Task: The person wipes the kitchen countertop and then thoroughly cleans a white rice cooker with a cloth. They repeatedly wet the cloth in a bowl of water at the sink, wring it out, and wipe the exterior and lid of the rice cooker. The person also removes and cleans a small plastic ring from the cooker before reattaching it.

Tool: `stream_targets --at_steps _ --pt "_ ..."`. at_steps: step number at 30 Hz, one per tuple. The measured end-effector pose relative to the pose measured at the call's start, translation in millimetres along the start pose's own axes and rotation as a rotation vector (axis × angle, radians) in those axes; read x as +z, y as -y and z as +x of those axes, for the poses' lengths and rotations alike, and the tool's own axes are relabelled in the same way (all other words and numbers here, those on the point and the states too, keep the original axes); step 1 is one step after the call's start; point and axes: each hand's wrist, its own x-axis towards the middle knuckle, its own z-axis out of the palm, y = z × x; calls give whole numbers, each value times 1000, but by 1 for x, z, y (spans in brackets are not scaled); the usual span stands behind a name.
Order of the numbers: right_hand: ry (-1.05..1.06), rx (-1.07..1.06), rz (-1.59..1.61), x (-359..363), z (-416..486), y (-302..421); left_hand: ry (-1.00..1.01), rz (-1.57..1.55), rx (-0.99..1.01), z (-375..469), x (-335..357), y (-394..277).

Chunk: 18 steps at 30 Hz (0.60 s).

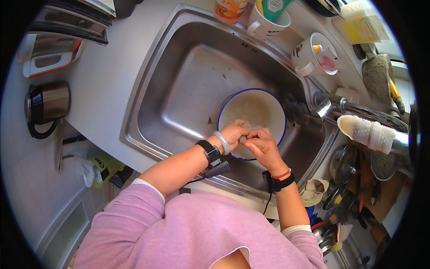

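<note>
My left hand (231, 132) and my right hand (265, 146) meet over the near side of a white enamel basin (278, 116) with a blue rim. Between the fingers of both hands is a pale greyish, soft-looking piece (250, 128). My fingers cover much of it, and what it is cannot be told. Cloudy, tan-tinted water (253, 106) lies in the basin. The basin rests inside a stainless steel sink (188, 80), toward its right side.
Right of the basin are a dark mesh scrubber (295, 107) and a chrome faucet (324, 107). Mugs (268, 25) (310, 55) and an orange bottle (230, 10) line the far rim. A kettle (50, 102) stands at left. A cloth (315, 191) lies at right.
</note>
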Motion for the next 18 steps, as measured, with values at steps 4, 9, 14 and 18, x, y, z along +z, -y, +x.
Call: stream_targets --at_steps 4,9,14,18 --pt "-113 418 79 7 -11 3 18 55 128 3 -2 8" --pt "-104 373 -201 10 -11 -21 141 149 206 -2 7 5" --pt "-42 605 -215 -4 -11 -37 216 3 324 -14 11 -2" --pt "-240 418 -461 -14 -18 -45 78 225 351 -3 -4 -5"
